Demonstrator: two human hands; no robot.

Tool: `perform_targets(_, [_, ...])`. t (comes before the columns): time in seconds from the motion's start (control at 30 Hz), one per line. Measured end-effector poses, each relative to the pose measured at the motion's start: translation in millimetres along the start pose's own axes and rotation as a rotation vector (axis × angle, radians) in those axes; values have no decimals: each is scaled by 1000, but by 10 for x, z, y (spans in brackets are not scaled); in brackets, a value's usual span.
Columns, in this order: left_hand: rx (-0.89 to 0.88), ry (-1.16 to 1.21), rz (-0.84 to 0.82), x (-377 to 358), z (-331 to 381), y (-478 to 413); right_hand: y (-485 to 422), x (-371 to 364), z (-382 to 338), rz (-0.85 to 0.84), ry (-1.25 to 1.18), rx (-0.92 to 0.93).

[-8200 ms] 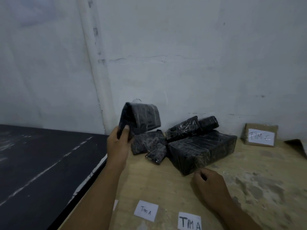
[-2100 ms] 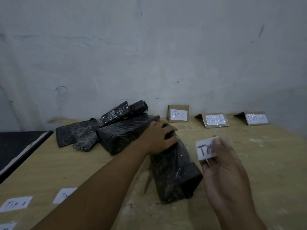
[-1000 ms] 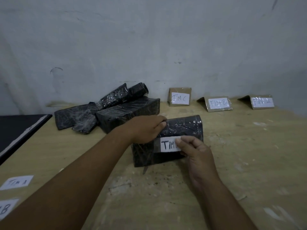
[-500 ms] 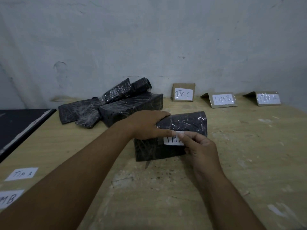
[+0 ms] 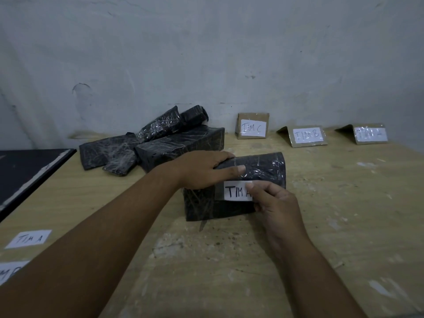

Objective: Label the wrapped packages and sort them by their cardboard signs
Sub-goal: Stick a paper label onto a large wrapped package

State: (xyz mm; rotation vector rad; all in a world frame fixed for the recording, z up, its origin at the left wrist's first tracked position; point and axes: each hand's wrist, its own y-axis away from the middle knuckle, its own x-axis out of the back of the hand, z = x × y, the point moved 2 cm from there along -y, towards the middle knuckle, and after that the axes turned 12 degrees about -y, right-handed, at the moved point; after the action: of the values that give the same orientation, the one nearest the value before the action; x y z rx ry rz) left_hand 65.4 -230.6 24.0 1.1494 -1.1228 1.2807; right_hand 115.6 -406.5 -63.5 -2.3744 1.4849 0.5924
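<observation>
A black wrapped package lies on the wooden table in front of me. My left hand grips its top left edge. A white "TIM A" label sits on the package's front face, and my right hand presses the label's right end with thumb and fingers. Behind, a pile of several black wrapped packages leans near the wall. Three cardboard signs stand along the wall: "TIM C", "TIM B" and a third sign with blurred writing.
Loose paper labels lie at the table's left front: "TIM A" and a partly cut-off one. A black board adjoins the table on the left. The grey wall closes the back.
The package was laid on its side in front of me. My right hand brought the label onto its front face and now presses it there; my left thumb has lifted off the label.
</observation>
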Motion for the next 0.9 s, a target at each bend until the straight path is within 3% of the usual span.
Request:
perform_targets(0.27, [-6, -106, -13, -66, -109, -34, 6, -27, -18, 38, 52, 89])
perform_targets(0.9, [19, -77, -116, -65, -159, -146, -117, 10, 56, 198, 309, 289])
